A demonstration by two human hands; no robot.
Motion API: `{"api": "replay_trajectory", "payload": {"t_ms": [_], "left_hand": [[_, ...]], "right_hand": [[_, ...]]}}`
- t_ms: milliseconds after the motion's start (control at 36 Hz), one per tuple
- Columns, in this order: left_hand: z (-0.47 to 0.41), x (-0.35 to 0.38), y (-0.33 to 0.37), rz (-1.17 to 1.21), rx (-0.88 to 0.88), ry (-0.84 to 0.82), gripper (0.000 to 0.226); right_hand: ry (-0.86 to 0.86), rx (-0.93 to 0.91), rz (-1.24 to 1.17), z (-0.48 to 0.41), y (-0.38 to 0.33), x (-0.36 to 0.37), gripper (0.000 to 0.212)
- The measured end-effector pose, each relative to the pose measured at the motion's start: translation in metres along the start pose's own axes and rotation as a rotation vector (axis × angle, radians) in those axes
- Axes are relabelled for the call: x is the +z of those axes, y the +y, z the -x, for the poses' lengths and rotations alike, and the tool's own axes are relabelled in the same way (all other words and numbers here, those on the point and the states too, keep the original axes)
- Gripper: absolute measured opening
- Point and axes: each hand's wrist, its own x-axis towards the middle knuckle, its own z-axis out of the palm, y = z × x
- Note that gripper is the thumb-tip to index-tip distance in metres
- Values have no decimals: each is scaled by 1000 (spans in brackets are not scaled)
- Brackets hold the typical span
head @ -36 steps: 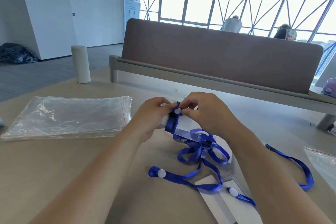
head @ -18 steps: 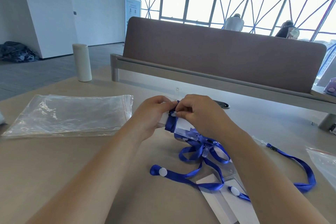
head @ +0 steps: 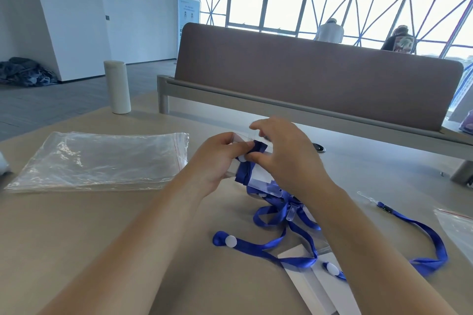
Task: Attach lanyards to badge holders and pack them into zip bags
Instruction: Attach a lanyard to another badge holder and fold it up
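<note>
Both your left hand (head: 217,158) and right hand (head: 284,153) pinch the blue lanyard (head: 245,174) on the badge holder (head: 261,183), mid-frame. You seem to be fastening it; next, press the snap (head: 242,159) shut.

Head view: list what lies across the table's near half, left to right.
Stack of zip bags → left hand → blue lanyard held by both hands → right hand → loose lanyard → single zip bag.

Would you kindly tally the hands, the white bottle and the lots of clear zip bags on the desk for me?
Hands: 2, left hand and right hand, both pinching a blue lanyard
White bottle: 1
Zip bag lots: 2, left stack, right-edge bag
Total: 5
</note>
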Motion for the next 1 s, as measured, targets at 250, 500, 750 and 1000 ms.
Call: {"api": "replay_trajectory", "payload": {"t_ms": [250, 500, 750, 1000], "left_hand": [[3, 1, 5, -140, 103, 38, 26], [8, 7, 7, -343, 237, 136, 24], [13, 0, 15, -329, 214, 168, 26], [28, -51, 17, -244, 138, 253, 29]], "right_hand": [[-75, 54, 17, -4, 9, 1, 47], [-88, 125, -183, -3, 13, 5, 17], [-80, 152, -340, 1, 4, 1, 18], [-89, 118, -366, -11, -24, 14, 17]]}}
